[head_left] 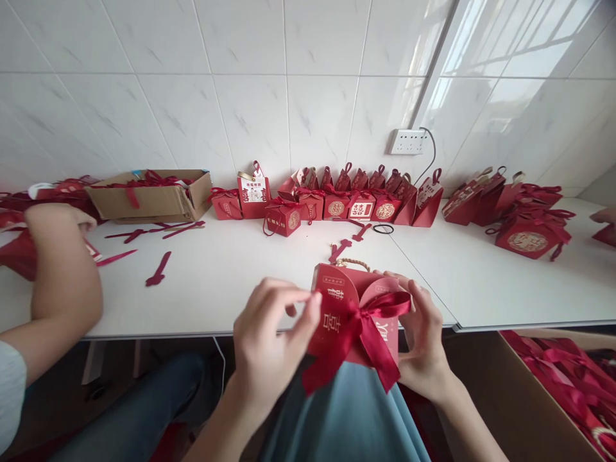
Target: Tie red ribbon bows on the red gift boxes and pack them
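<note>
A red gift box [333, 330] with gold Chinese characters is held before my body, just over the table's front edge. A dark red satin ribbon bow [366, 321] is tied across its front, with two loose tails hanging down. Behind its top edge shows a twisted gold cord handle [353, 263]. My right hand [423, 333] grips the box's right side, thumb low and fingers partly hidden behind it. At the left edge, my left hand [274, 333] has thumb and index finger together against the box, its other fingers curled.
Finished red boxes [337, 205] line the tiled wall, with more boxes [524, 237] at right. A cardboard box [149, 199] of red pieces stands back left, near loose red strips [158, 269]. A co-worker's arm [67, 269] reaches in at left. A carton of ribboned items [568, 378] sits lower right.
</note>
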A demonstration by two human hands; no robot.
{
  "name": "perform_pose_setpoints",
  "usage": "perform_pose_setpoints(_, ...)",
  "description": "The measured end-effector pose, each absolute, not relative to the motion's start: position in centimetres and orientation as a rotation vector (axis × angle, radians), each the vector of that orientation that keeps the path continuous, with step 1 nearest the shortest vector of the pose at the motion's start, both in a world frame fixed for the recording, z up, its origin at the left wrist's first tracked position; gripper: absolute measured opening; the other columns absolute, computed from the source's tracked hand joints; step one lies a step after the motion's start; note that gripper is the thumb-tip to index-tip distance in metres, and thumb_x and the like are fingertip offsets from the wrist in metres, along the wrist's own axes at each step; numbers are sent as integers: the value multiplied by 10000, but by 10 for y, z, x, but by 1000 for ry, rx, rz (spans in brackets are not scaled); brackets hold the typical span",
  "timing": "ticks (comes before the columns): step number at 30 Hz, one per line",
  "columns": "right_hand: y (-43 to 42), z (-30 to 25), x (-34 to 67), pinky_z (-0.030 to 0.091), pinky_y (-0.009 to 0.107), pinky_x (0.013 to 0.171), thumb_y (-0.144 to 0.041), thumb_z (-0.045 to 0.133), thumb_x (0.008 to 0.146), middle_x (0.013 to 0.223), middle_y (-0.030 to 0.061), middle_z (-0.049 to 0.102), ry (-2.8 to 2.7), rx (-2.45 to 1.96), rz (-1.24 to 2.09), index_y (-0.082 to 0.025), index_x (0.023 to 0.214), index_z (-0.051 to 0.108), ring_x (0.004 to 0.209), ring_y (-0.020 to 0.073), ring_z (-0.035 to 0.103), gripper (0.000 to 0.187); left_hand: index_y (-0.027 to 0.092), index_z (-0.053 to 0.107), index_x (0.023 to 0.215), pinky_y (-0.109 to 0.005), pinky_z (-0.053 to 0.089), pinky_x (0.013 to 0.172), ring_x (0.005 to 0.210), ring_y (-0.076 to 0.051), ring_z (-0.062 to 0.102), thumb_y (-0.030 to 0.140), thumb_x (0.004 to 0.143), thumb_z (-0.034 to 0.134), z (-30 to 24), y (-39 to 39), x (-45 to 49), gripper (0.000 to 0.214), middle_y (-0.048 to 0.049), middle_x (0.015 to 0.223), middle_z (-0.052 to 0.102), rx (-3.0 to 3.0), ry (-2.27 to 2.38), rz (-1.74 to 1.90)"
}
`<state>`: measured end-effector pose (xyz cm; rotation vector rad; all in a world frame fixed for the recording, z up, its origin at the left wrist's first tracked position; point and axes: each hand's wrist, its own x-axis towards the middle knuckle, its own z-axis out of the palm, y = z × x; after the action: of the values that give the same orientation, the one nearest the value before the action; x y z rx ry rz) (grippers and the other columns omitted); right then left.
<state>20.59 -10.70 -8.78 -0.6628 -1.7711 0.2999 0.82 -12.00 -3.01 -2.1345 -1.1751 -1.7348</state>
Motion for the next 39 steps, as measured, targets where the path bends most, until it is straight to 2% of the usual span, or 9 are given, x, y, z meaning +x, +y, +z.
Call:
perform_pose_setpoints(3,-101,-86,217,485,478,921,-247,789,647,1359,121,339,-1713,-723,315,-366,1424,195,1272,309,396,985,179,535,698,-201,436,572,571,-77,518,173,825,554,-40,-90,-5,129,26,663,554,-2156,-1516,-1627)
perform_pose_setpoints(7,-85,-80,229,461,507,940,-492,767,621,1375,130,396,-1422,-832,505,-311,1425,210,1220,312,471,995,188,533,689,-219,441,567,576,-101,548,304,816,526,-72,-52,-2,172,26,677,586,-2362,-1881,-1502)
perform_pose_setpoints(11,-73,-67,234,453,547,938,-697,469,757,1269,129,544,-1175,-723,906,-256,1340,403,1176,314,520,734,196,549,733,-266,476,709,715,-143,588,342,838,447,-109,-31,12,207,-2,734,617,-2630,-1823,-1510)
perform_pose_setpoints(14,-71,-56,238,449,547,943,-688,281,835,1198,114,601,-1039,-677,1283,-255,1227,521,1138,284,557,632,195,575,764,-278,487,743,761,-161,604,376,841,429,-126,-25,15,245,-24,788,645,-2772,-1852,-1577)
perform_pose_setpoints(20,-73,-43,238,335,432,1070,-620,417,824,1182,106,600,-910,-667,1500,-223,1177,544,1187,216,526,546,197,604,761,-265,494,739,768,-179,623,457,821,449,-128,-24,9,308,-21,779,666,-2848,-1988,-1625)
perform_pose_setpoints(24,-75,-43,234,333,446,1069,-604,442,814,1189,108,587,-908,-665,1486,-219,1207,532,1180,225,530,557,213,598,749,-261,493,712,769,-184,630,451,826,437,-127,-25,9,297,-12,774,670,-2877,-1965,-1518)
perform_pose_setpoints(30,-74,-43,231,227,406,1120,-611,461,805,1164,85,606,-874,-662,1527,-218,1178,546,1184,204,530,549,221,599,736,-247,493,682,752,-179,631,446,817,440,-129,-25,9,286,-2,758,664,-2870,-1953,-1487)
perform_pose_setpoints(33,-74,-45,231,244,417,1117,-652,448,793,1180,85,601,-852,-636,1545,-221,1155,551,1196,210,518,573,217,588,747,-258,493,696,767,-184,627,445,832,423,-131,-25,9,294,-12,773,663,-2891,-1941,-1462)
perform_pose_setpoints(39,-76,-50,227,370,469,1051,-722,424,761,1241,121,562,-883,-633,1554,-217,1174,533,1198,253,510,661,224,574,745,-260,484,687,746,-176,611,449,847,402,-131,-26,10,301,-11,785,657,-2907,-1919,-1436)
